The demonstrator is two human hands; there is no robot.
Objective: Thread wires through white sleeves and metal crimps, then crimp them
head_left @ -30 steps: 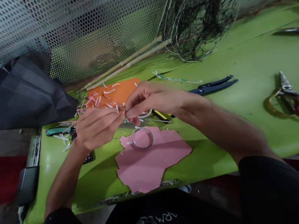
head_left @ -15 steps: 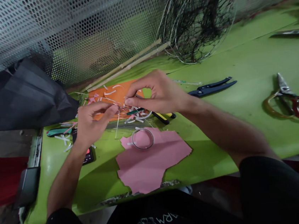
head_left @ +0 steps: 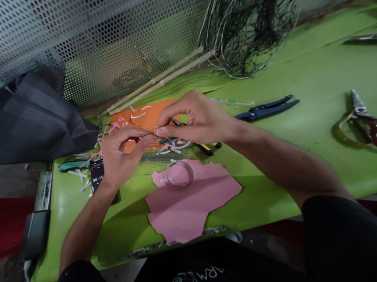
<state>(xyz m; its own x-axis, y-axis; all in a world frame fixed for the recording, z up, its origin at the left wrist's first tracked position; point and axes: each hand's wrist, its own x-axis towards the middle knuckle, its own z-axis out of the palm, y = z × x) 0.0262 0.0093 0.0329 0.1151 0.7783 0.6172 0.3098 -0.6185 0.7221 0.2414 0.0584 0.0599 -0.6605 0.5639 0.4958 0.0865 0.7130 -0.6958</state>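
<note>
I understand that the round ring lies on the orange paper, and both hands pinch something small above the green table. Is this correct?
Not quite: the head view shows the round ring lying on the pink paper, not on the orange paper. The rest is right: the left hand and right hand pinch something small above the green table.

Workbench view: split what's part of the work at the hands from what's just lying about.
In the work: left hand, right hand, fine wire pinched between them, wire ring, pink paper.

Lying about: blue-handled pliers, red-handled scissors, phone, bamboo sticks, black bag.
</note>
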